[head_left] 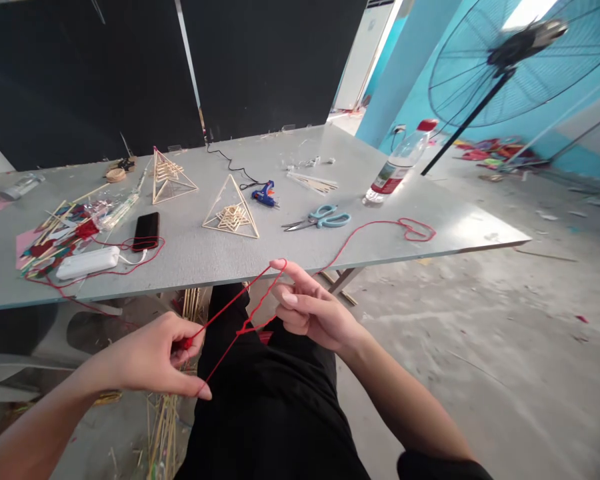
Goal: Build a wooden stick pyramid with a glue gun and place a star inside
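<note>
arms: bare, no sleeves visible | legs: black trousers (275, 407) | hands: ungloved

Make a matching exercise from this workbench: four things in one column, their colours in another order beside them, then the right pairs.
Things:
1. glue gun
2. scissors
3. phone
4. string between the left hand and right hand

Colours:
A. red
B. black
C. dark blue
D. light blue handles

Pairs: 1-C, 2-D, 3-B, 4-A

Two stick pyramids (231, 212), blue glue gun (264, 194), scissors (320, 218), phone (147, 231), water bottle (401, 163) on grey table (280, 257).
</note>
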A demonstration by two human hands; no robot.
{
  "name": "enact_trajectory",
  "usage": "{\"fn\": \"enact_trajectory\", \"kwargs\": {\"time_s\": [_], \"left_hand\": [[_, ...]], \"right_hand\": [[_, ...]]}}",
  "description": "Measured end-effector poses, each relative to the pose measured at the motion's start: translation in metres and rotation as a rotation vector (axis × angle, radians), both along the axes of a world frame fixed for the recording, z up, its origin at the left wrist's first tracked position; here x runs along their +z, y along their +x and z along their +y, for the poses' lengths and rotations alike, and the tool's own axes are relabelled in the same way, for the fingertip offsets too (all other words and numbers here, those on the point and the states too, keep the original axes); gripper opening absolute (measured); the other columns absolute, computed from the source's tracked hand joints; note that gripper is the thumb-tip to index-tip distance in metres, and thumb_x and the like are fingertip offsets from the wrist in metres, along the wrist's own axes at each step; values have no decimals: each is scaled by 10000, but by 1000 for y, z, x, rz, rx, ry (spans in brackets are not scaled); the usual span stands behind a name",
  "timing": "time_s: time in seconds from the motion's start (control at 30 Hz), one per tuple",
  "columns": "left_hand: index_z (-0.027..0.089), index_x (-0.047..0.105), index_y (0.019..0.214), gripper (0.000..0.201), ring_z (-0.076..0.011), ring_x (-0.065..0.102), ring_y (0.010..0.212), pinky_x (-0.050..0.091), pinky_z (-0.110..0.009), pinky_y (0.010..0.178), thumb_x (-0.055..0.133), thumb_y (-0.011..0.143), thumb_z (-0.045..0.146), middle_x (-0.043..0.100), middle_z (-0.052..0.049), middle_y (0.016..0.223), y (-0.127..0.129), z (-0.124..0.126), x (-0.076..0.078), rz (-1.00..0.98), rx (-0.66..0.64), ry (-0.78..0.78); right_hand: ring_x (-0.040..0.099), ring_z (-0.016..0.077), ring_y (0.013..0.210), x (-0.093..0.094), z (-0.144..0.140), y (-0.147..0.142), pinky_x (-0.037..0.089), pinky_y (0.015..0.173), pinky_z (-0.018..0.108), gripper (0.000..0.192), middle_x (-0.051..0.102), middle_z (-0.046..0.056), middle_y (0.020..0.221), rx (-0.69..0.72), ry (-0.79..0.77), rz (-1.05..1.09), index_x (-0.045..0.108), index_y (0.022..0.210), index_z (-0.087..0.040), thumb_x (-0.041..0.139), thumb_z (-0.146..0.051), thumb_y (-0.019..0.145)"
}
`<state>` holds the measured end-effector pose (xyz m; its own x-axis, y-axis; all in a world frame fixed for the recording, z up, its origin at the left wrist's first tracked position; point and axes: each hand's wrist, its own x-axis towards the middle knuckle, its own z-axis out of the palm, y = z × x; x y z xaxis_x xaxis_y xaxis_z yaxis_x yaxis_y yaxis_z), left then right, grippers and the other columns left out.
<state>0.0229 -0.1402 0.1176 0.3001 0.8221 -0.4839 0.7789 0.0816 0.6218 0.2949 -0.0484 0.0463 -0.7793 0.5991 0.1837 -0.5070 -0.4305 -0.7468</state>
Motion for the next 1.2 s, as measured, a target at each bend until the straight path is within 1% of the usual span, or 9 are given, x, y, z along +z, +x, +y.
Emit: {"fn": "enact_trajectory", "kwargs": {"time_s": [0.2,0.3,0.43,0.63,0.73,0.83,0.97,1.1,1.2], "left_hand": [[198,511,749,518,-88,375,535,295,-227,524,942,625,457,462,99,551,13,-6,-15,-100,43,-72],[203,576,932,543,-81,386,512,305,-215,512,957,635,451,473,119,546,18,-12,-20,-175,45,-95],[227,570,1245,800,-68,362,522,303,-195,496,992,601,442,467,131,609,32,-15,-16,-338,81,-104],[280,373,1535,1159,-66,389,573,327,-186,513,1012,580,433,519,105,739,48,-2,-19,-496,152,-4],[265,464,1478,1001,-75,408,596,327,-195,523,983,642,451,506,92,738,50,7,-24,-468,120,85],[188,633,1145,626,-68,382,571,305,-204,513,957,676,448,480,89,678,56,13,-24,-492,82,113],[164,523,697,512,-50,352,537,259,-211,503,952,657,441,448,84,593,70,22,-22,-550,81,91],[144,649,790,384,-52,381,536,275,-208,527,922,695,397,492,75,581,81,31,-29,-635,122,10],[141,635,824,417,-52,442,539,322,-200,539,944,660,369,558,58,607,83,33,-38,-696,166,-92]], "right_hand": [[292,67,570,-2,-2,-5,215,458,168,314,418,-58,774,-88,39,13,663,1176,-359,778,-294,891],[371,71,548,1,-3,-5,279,433,155,400,477,-67,749,-82,47,-8,607,1280,-381,751,-283,920],[501,83,541,2,-4,-6,353,413,161,473,600,-54,772,-65,97,-53,519,1422,-369,688,-293,987],[396,48,474,13,-5,-7,299,415,148,180,545,-75,668,-41,162,-6,638,1170,-288,689,-304,997],[329,47,446,23,-7,-3,273,417,155,143,486,-94,588,-16,197,-25,649,1147,-285,675,-305,1008],[341,56,435,33,-6,0,241,397,166,191,516,-86,578,15,209,-68,640,1210,-282,645,-326,1024],[334,64,431,41,3,-4,210,373,184,351,550,-70,607,59,230,-179,586,1354,-240,602,-378,1033],[324,72,470,50,19,-6,251,431,200,384,428,-94,578,19,429,-375,590,1352,-182,544,-405,1042],[320,79,499,57,26,4,268,480,220,296,364,-97,558,-230,725,-647,651,1145,-159,542,-408,1029]]}}
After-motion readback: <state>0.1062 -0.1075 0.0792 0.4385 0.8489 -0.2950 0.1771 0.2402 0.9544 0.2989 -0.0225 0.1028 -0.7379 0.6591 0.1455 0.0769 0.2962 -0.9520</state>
